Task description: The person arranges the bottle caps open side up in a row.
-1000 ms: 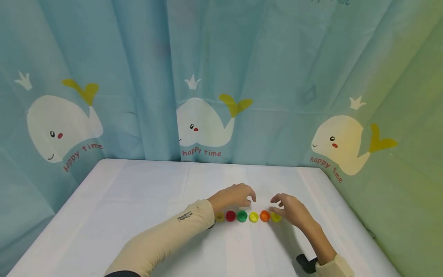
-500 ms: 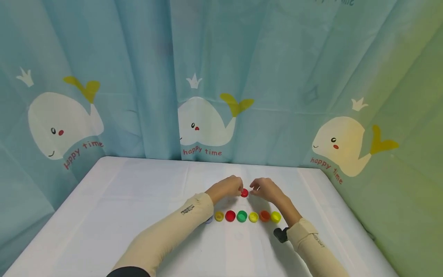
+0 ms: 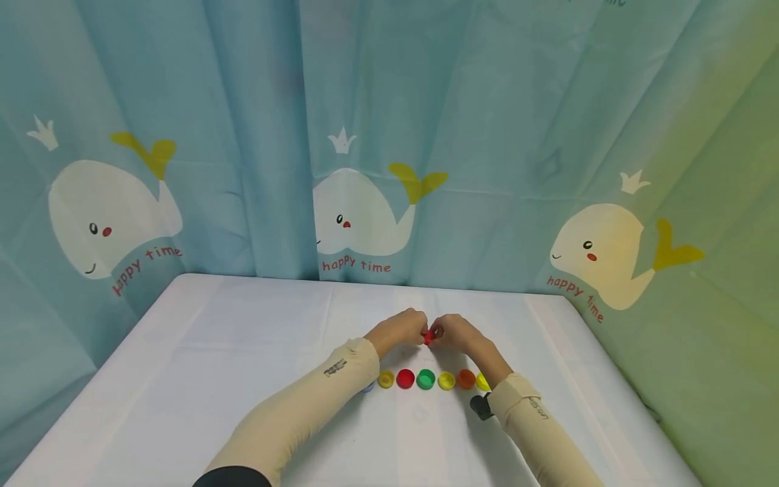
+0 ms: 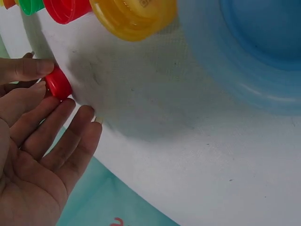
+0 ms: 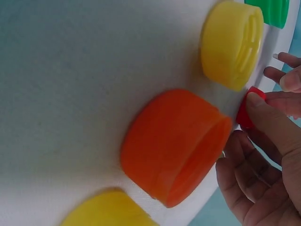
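Observation:
A small red bottle cap (image 3: pixel 429 337) is between my two hands, beyond a row of larger caps. My left hand (image 3: pixel 402 328) pinches it from the left; in the left wrist view its thumb and fingertips meet the red cap's edge. From the right, my right hand (image 3: pixel 459 333) grips the same cap. Its thumb (image 5: pixel 263 108) lies across the cap's face in the right wrist view, and the remaining fingers curl loosely below. Fingers of both hands cover part of the cap.
Nearer me runs a row of caps: pale blue (image 4: pixel 211 66), amber (image 3: pixel 386 379), red (image 3: pixel 405 379), green (image 3: pixel 425 379), yellow (image 3: pixel 446 381), orange (image 3: pixel 466 379) and yellow (image 3: pixel 482 383). My forearms cross its ends. A printed curtain (image 3: pixel 499 135) hangs behind the white table (image 3: pixel 243 352).
Both hands have moved beyond the row, to the small red cap. My right hand has moved left and away from me, closing its fingers on that cap within the last half second.

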Action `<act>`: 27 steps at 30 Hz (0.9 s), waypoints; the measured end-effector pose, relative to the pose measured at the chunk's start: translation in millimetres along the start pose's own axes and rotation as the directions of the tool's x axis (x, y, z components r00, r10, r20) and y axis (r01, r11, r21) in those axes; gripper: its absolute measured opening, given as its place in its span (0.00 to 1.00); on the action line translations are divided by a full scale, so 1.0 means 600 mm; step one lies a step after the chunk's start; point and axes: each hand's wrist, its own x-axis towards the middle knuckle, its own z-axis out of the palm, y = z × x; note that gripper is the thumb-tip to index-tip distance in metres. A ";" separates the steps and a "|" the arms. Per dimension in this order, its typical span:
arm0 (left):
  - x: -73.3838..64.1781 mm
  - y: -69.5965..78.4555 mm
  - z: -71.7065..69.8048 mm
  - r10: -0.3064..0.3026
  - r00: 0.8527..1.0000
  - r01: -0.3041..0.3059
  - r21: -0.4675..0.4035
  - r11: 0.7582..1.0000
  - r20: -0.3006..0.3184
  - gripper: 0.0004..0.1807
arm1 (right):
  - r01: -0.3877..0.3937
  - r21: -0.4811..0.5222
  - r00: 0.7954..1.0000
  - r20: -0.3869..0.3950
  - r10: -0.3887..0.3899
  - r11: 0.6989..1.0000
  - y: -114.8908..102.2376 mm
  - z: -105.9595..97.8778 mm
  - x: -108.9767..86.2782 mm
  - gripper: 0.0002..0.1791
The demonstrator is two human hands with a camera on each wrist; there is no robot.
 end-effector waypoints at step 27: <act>-0.074 -0.032 -0.031 0.130 0.951 -0.177 -0.149 0.973 -0.282 0.17 | 0.199 0.045 0.953 -0.242 -0.183 0.979 -0.048 -0.019 -0.042 0.16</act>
